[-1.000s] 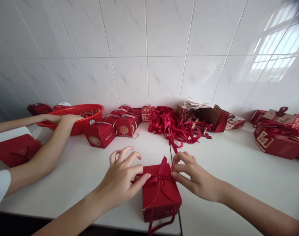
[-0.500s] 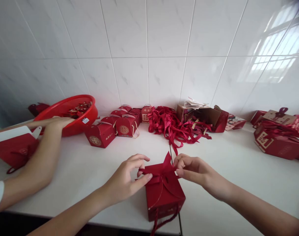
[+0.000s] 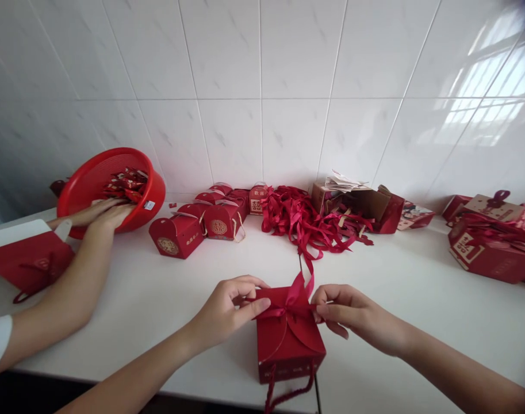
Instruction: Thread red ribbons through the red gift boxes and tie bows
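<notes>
A red gift box (image 3: 293,351) sits on the white table near its front edge, its curved flaps folded over the top. A red ribbon (image 3: 293,296) is tied in a bow on the lid, one tail pointing up. My left hand (image 3: 232,305) pinches the bow's left side between thumb and fingers. On the other side, my right hand (image 3: 344,316) pinches the ribbon's right end just off the box. A twisted red cord handle (image 3: 288,397) hangs down at the box's front.
Loose red ribbons (image 3: 292,218) lie in a heap behind the box, beside an open carton (image 3: 383,210). Finished-looking red boxes (image 3: 180,236) stand left of them. A co-worker's hands (image 3: 111,213) reach into a red basin (image 3: 158,195) of wrapped pieces. More boxes (image 3: 490,253) are at right.
Both my hands now hold the ribbon taut, the right one slightly lower and farther right. The co-worker's hands have moved deeper into the basin, which is tilted up more.
</notes>
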A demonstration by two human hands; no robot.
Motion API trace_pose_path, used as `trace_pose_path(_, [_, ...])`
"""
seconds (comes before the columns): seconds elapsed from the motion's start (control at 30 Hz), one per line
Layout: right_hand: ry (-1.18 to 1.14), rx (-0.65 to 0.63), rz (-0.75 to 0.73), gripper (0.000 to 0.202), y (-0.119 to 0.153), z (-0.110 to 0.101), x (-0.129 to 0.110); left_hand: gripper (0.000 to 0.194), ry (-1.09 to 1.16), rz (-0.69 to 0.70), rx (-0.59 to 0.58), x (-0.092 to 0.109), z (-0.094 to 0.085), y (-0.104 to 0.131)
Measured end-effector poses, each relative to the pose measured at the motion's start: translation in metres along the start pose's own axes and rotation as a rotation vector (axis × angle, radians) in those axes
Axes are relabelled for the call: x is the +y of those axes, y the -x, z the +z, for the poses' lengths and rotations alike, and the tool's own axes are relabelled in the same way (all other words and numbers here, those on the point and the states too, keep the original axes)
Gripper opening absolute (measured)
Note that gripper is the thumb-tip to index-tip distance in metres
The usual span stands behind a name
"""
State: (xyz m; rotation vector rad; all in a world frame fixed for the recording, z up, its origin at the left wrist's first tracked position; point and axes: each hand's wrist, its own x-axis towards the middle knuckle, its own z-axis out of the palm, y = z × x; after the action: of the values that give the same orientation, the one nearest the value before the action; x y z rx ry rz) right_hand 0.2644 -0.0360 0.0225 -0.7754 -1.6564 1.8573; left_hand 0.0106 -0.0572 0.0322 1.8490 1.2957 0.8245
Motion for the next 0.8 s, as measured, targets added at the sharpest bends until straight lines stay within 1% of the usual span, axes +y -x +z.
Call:
trace_pose_path(0.07, [0.068, -0.005, 0.017, 0.023, 0.001, 0.001, -0.003, 0.041, 0.009, 0.011, -0.007, 0.0, 0.002, 0.0])
trace_pose_path(0.1, [0.13, 0.01, 0.018, 0.025, 0.001, 0.001, -0.004, 0.04, 0.01, 0.016, -0.008, 0.0, 0.003, 0.0])
trace_pose_path(0.13, [0.224, 0.062, 0.003, 0.027, 0.001, 0.002, -0.007, 0.04, 0.006, 0.022, -0.003, 0.0, 0.003, 0.0])
trace_pose_path(0.17, [0.345, 0.15, -0.03, 0.03, 0.001, 0.002, -0.01, 0.038, -0.003, 0.029, 0.002, 0.0, 0.004, 0.001])
trace_pose_path(0.2, [0.478, 0.263, -0.085, 0.031, 0.0, 0.003, -0.013, 0.037, -0.015, 0.035, 0.01, 0.0, 0.005, 0.001])
trace_pose_path(0.27, [0.726, 0.478, -0.259, 0.028, -0.002, 0.005, -0.019, 0.036, -0.04, 0.049, 0.019, 0.0, 0.006, 0.001])
trace_pose_path(0.3, [0.816, 0.53, -0.355, 0.024, -0.003, 0.007, -0.023, 0.035, -0.049, 0.056, 0.022, 0.0, 0.006, 0.001])
trace_pose_path(0.33, [0.878, 0.524, -0.44, 0.021, -0.004, 0.009, -0.026, 0.034, -0.056, 0.066, 0.024, -0.001, 0.006, 0.001])
trace_pose_path(0.37, [0.923, 0.471, -0.504, 0.021, -0.005, 0.012, -0.029, 0.033, -0.061, 0.077, 0.027, -0.001, 0.007, 0.001])
trace_pose_path(0.4, [0.962, 0.389, -0.543, 0.024, -0.007, 0.016, -0.031, 0.033, -0.064, 0.089, 0.032, -0.001, 0.008, 0.0])
trace_pose_path(0.43, [1.004, 0.292, -0.555, 0.026, -0.009, 0.02, -0.032, 0.033, -0.067, 0.101, 0.037, -0.001, 0.008, 0.0])
trace_pose_path(0.5, [1.102, 0.127, -0.522, 0.025, -0.014, 0.029, -0.031, 0.032, -0.066, 0.114, 0.038, -0.002, 0.01, 0.001])
trace_pose_path(0.57, [1.194, 0.057, -0.474, 0.018, -0.018, 0.035, -0.028, 0.027, -0.033, 0.098, 0.036, -0.002, 0.01, 0.004])
trace_pose_path(0.63, [1.226, 0.072, -0.462, 0.016, -0.021, 0.038, -0.025, 0.014, 0.04, 0.068, 0.052, -0.004, 0.009, 0.007])
trace_pose_path(0.67, [1.224, 0.098, -0.469, 0.017, -0.021, 0.037, -0.024, 0.014, 0.082, 0.059, 0.068, -0.006, 0.008, 0.009])
trace_pose_path(0.73, [1.209, 0.166, -0.481, 0.019, -0.016, 0.034, -0.027, 0.025, 0.147, 0.054, 0.109, -0.011, 0.004, 0.011])
trace_pose_path(0.8, [1.194, 0.251, -0.469, 0.019, -0.005, 0.024, -0.034, 0.027, 0.172, 0.041, 0.145, -0.018, 0.0, 0.012])
